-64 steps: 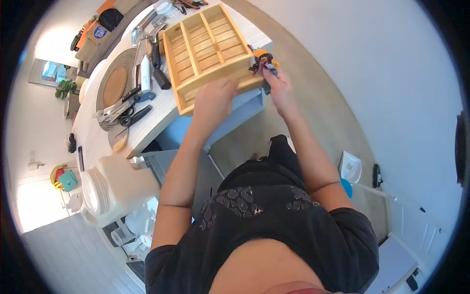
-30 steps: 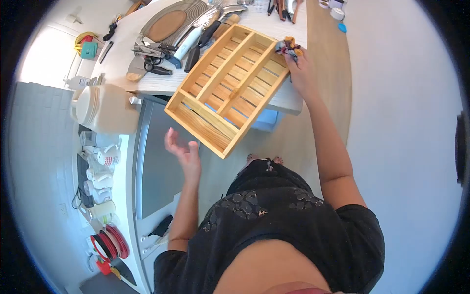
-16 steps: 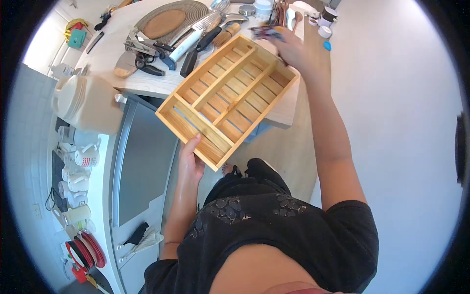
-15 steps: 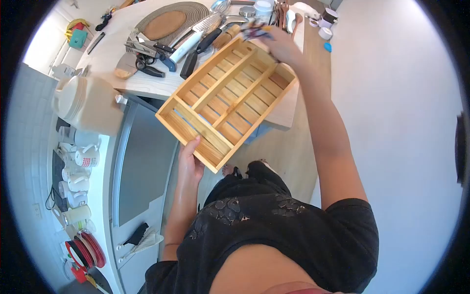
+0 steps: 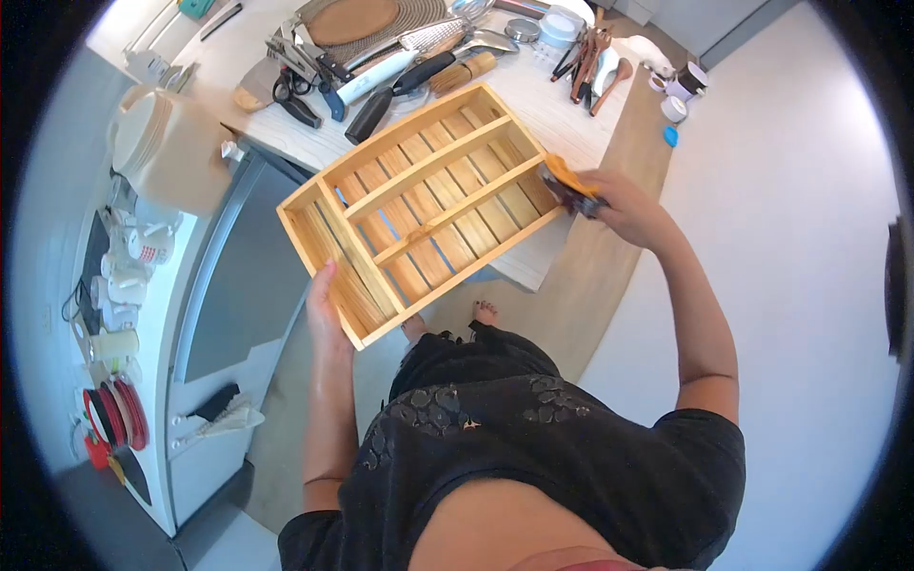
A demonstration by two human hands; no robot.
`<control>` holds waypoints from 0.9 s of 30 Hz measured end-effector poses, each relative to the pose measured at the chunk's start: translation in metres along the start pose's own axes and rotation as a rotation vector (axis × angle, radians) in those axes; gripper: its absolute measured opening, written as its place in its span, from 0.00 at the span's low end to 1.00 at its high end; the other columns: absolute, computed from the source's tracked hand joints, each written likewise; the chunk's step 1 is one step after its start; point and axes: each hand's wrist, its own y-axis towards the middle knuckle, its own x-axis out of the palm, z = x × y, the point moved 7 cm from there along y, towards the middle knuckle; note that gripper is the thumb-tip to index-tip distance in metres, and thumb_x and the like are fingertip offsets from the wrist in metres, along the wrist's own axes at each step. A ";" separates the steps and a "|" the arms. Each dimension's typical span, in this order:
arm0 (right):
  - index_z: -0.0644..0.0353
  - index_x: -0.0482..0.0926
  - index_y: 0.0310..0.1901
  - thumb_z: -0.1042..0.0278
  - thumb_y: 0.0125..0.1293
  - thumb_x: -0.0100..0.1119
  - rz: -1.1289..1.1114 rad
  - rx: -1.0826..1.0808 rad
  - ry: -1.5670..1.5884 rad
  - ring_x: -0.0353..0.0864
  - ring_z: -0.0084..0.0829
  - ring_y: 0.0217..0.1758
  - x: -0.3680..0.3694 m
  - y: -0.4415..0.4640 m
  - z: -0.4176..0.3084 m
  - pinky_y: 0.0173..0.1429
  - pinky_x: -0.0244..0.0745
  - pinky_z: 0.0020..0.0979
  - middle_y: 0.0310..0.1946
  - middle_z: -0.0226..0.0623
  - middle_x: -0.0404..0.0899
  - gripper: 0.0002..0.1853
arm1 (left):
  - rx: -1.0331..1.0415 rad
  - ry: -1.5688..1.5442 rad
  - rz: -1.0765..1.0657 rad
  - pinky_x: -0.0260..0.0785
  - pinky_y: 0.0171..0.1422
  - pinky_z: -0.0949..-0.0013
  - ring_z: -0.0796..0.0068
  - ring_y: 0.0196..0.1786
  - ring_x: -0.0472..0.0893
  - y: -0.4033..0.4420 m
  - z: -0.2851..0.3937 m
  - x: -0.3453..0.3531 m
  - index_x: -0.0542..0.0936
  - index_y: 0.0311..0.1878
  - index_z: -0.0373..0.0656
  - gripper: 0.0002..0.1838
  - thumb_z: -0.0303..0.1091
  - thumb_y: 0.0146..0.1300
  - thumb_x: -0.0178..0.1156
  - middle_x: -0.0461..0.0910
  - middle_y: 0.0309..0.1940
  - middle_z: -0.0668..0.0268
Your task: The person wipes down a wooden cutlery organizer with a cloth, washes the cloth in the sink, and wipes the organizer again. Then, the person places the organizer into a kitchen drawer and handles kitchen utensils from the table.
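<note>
The left hand (image 5: 330, 309) is closing partway around the near left corner of the wooden tray (image 5: 433, 235), its thumb lying over the rim and its other fingers going out of sight underneath. The right hand (image 5: 628, 209) is pinching a bunched orange and dark cloth (image 5: 569, 187) between thumb and fingers, and it is holding the cloth against the tray's right end. The tray is slanting across the near edge of the table (image 5: 562, 133), open side up, with long dividers running along its slatted base and a narrow compartment crossing its left end; whether it is touching the table cannot be told. Just beyond the tray, a brush (image 5: 464, 72), a grater (image 5: 433, 36) and a pair of scissors (image 5: 293, 95) are lying on the table among other tools. A wooden spoon (image 5: 610, 88) is lying farther right, while a big plastic jug (image 5: 181, 152) is standing left of the table
</note>
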 end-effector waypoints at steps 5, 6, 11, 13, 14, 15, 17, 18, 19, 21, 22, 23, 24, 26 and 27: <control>0.61 0.76 0.48 0.74 0.56 0.51 0.045 0.102 0.101 0.78 0.33 0.39 -0.046 0.027 0.015 0.44 0.73 0.32 0.35 0.40 0.78 0.16 | -0.065 0.076 0.003 0.72 0.52 0.62 0.64 0.46 0.78 0.006 0.002 -0.006 0.70 0.53 0.37 0.23 0.42 0.59 0.56 0.77 0.45 0.57; 0.61 0.75 0.47 0.71 0.58 0.51 0.200 -0.089 0.163 0.78 0.30 0.35 -0.057 0.047 0.003 0.41 0.74 0.32 0.32 0.40 0.77 0.14 | -0.066 0.094 0.001 0.72 0.51 0.62 0.64 0.46 0.78 0.006 0.002 -0.007 0.71 0.52 0.37 0.22 0.42 0.59 0.56 0.77 0.44 0.58; 0.57 0.70 0.57 0.66 0.61 0.53 0.174 -0.201 -0.011 0.79 0.32 0.36 -0.025 0.146 -0.011 0.36 0.77 0.29 0.47 0.40 0.77 0.21 | -0.007 0.101 0.042 0.73 0.51 0.63 0.64 0.47 0.79 0.001 0.003 -0.002 0.69 0.56 0.36 0.26 0.45 0.60 0.57 0.76 0.47 0.57; 0.60 0.70 0.56 0.68 0.60 0.53 0.162 -0.265 -0.081 0.77 0.37 0.43 -0.006 0.132 -0.012 0.44 0.74 0.32 0.52 0.41 0.73 0.21 | 0.007 0.099 0.069 0.73 0.51 0.63 0.64 0.47 0.79 -0.003 0.003 0.001 0.69 0.56 0.37 0.26 0.45 0.60 0.56 0.76 0.47 0.57; 0.62 0.71 0.56 0.70 0.59 0.53 0.161 -0.332 -0.152 0.75 0.42 0.49 0.001 0.120 -0.018 0.52 0.72 0.35 0.58 0.42 0.70 0.21 | 0.030 0.100 0.089 0.73 0.52 0.63 0.64 0.47 0.79 -0.005 0.003 0.001 0.69 0.57 0.37 0.26 0.45 0.60 0.56 0.76 0.48 0.57; 0.64 0.72 0.54 0.74 0.57 0.53 0.102 -0.164 0.034 0.69 0.45 0.57 -0.001 0.097 -0.023 0.62 0.63 0.38 0.62 0.39 0.65 0.21 | 0.025 0.096 0.098 0.73 0.52 0.63 0.64 0.47 0.79 -0.004 0.001 -0.001 0.69 0.57 0.37 0.26 0.45 0.60 0.56 0.76 0.48 0.57; 0.64 0.72 0.53 0.77 0.54 0.52 0.174 -0.112 -0.066 0.70 0.44 0.56 0.008 0.049 -0.017 0.61 0.65 0.38 0.62 0.39 0.66 0.21 | 0.041 0.073 0.060 0.73 0.52 0.62 0.64 0.48 0.79 0.000 0.001 -0.002 0.70 0.56 0.36 0.26 0.45 0.60 0.57 0.77 0.48 0.57; 0.65 0.72 0.53 0.79 0.53 0.52 0.189 -0.091 -0.055 0.71 0.45 0.54 0.007 0.024 -0.023 0.60 0.66 0.39 0.60 0.41 0.68 0.22 | 0.043 0.070 0.069 0.73 0.52 0.62 0.64 0.48 0.79 -0.001 0.002 0.000 0.70 0.56 0.36 0.26 0.45 0.60 0.57 0.77 0.48 0.57; 0.66 0.72 0.53 0.80 0.51 0.52 0.199 -0.070 -0.042 0.71 0.46 0.53 0.006 0.001 -0.029 0.59 0.67 0.40 0.57 0.42 0.71 0.23 | 0.048 0.062 0.055 0.73 0.51 0.63 0.65 0.48 0.79 -0.004 0.003 0.006 0.70 0.56 0.37 0.26 0.45 0.60 0.57 0.77 0.48 0.57; 0.67 0.72 0.52 0.80 0.51 0.51 0.239 -0.096 -0.064 0.72 0.46 0.51 0.007 -0.033 -0.035 0.58 0.67 0.40 0.57 0.43 0.71 0.22 | 0.055 0.050 0.082 0.73 0.51 0.63 0.65 0.48 0.79 -0.006 0.001 0.002 0.71 0.55 0.37 0.26 0.45 0.60 0.57 0.77 0.48 0.57; 0.68 0.72 0.51 0.80 0.51 0.51 0.298 -0.113 -0.088 0.72 0.45 0.49 0.007 -0.041 -0.040 0.57 0.68 0.40 0.56 0.44 0.71 0.21 | 0.050 0.056 0.065 0.73 0.52 0.64 0.66 0.48 0.79 0.000 -0.001 -0.002 0.71 0.55 0.37 0.25 0.45 0.60 0.57 0.77 0.48 0.58; 0.68 0.72 0.51 0.80 0.51 0.51 0.282 -0.135 -0.066 0.72 0.45 0.49 0.007 -0.042 -0.051 0.57 0.68 0.40 0.56 0.44 0.71 0.21 | 0.048 0.064 0.045 0.73 0.52 0.65 0.67 0.48 0.79 0.004 -0.001 -0.006 0.71 0.55 0.37 0.25 0.45 0.60 0.57 0.77 0.48 0.58; 0.68 0.73 0.49 0.79 0.50 0.52 0.280 -0.109 -0.082 0.73 0.45 0.48 0.002 -0.042 -0.060 0.56 0.69 0.39 0.56 0.44 0.71 0.21 | 0.053 0.069 0.075 0.73 0.52 0.65 0.67 0.48 0.79 0.000 0.003 -0.007 0.71 0.55 0.37 0.25 0.45 0.60 0.57 0.77 0.48 0.58; 0.68 0.74 0.47 0.78 0.49 0.54 0.266 -0.096 -0.090 0.73 0.45 0.48 0.010 -0.040 -0.073 0.55 0.69 0.39 0.56 0.44 0.71 0.20 | 0.021 0.104 0.051 0.73 0.52 0.65 0.68 0.46 0.80 -0.008 0.004 0.007 0.71 0.56 0.38 0.25 0.45 0.61 0.57 0.78 0.47 0.59; 0.69 0.74 0.46 0.80 0.47 0.54 0.264 -0.147 -0.165 0.73 0.43 0.48 0.023 -0.037 -0.088 0.55 0.70 0.38 0.55 0.44 0.72 0.20 | 0.027 0.100 0.071 0.73 0.52 0.65 0.68 0.46 0.80 -0.008 0.003 0.007 0.71 0.56 0.38 0.25 0.45 0.61 0.57 0.78 0.47 0.59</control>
